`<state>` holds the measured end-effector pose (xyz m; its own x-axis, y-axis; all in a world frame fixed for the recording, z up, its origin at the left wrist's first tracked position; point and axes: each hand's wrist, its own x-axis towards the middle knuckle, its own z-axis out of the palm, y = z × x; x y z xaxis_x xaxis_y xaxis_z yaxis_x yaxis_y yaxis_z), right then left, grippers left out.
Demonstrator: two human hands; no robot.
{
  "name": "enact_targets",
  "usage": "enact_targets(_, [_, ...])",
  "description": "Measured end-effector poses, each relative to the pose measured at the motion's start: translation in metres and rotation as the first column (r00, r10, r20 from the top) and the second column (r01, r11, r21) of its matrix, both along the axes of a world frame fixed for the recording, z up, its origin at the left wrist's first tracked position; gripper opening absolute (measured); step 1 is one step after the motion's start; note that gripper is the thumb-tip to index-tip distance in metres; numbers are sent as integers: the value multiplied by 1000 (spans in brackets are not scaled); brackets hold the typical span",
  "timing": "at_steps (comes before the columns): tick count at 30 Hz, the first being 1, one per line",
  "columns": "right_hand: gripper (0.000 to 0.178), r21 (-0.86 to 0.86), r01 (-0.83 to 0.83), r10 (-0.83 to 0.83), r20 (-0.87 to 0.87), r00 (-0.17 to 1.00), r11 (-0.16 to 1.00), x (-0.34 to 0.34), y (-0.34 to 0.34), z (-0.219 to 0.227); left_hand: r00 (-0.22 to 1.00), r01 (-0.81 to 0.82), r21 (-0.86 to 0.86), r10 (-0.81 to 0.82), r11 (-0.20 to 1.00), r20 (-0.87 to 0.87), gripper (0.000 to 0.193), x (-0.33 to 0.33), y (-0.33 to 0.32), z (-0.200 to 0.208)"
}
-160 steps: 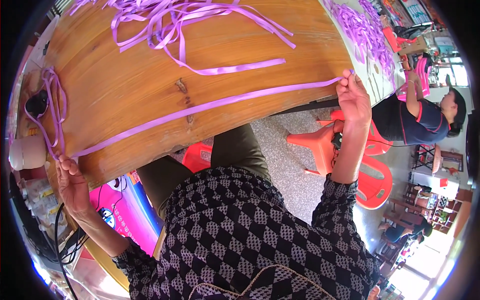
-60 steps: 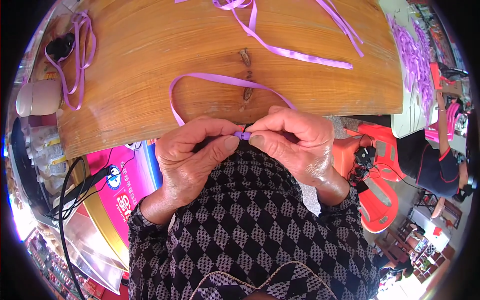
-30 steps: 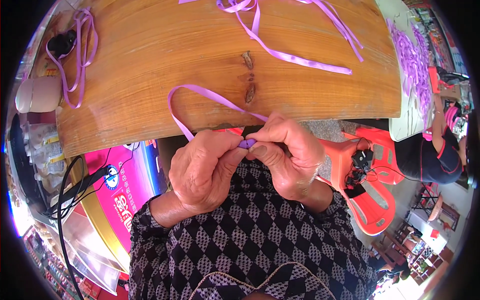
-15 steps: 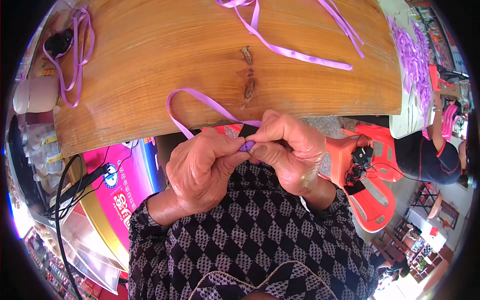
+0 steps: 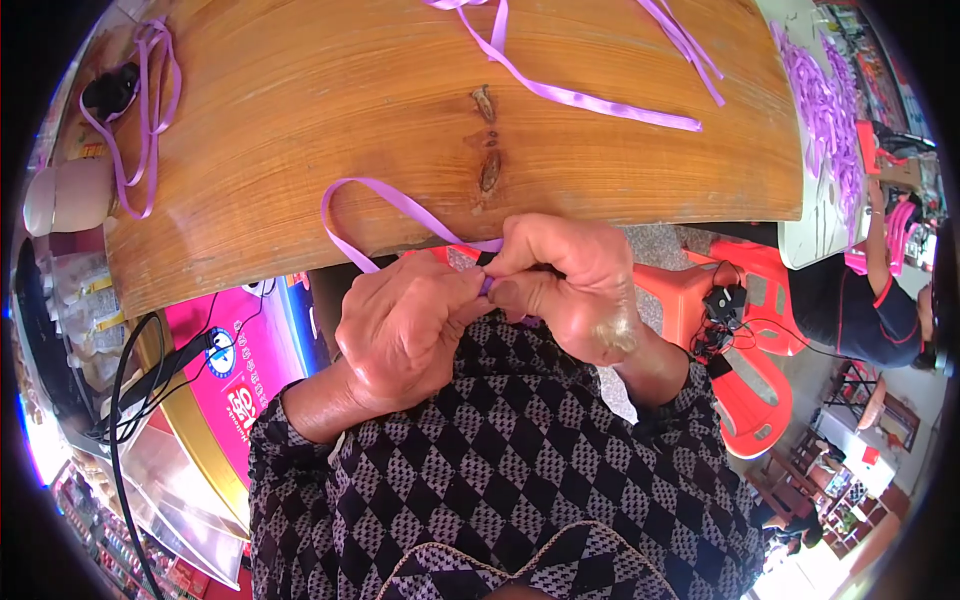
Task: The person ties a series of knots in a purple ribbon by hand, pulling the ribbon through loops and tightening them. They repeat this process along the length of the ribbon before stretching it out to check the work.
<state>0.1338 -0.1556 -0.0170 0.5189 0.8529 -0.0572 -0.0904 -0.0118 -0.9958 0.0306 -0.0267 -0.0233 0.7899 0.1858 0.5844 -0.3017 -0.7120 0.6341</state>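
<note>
Between my two hands, just off the near edge of the wooden table, is a purple ribbon (image 5: 398, 199). A loop of it arches up over the table edge, and both hands meet at a small darker purple bit of it. My left hand (image 5: 405, 325) pinches this spot between thumb and forefinger. From the other side my right hand (image 5: 570, 285) pinches it too, its fingers curled in. The fingertips nearly touch and cover most of the gripped part, so its exact shape is hidden.
More purple ribbons (image 5: 590, 100) lie across the wooden table (image 5: 300, 110). One ribbon (image 5: 150, 120) loops by a black object at the far left. A heap of purple ribbons (image 5: 830, 120) covers a white surface at right. Orange plastic stools (image 5: 745, 400) stand to the right, near another person (image 5: 860, 310).
My hands have pressed closer together, so less of the small purple part shows between the fingertips. The ribbon loop has shifted slightly left with them.
</note>
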Motion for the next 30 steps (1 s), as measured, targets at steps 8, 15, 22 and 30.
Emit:
enact_targets(8, [9,-2,-22,22,-88,996,1000,12,10,18,960,-93,-662,-108,744,-257,25,-6,13,11])
enact_targets(15, [17,-92,-52,76,279,957,994,22,17,49,701,-139,-819,-529,557,-478,21,-10,32,53])
enact_targets(22, [36,144,36,-66,211,975,989,52,20,57,996,-33,-939,-67,342,-59,25,7,108,92])
enact_targets(30, [28,112,287,-304,190,934,951,66,0,41,893,-44,-798,381,601,238,12,32,259,137])
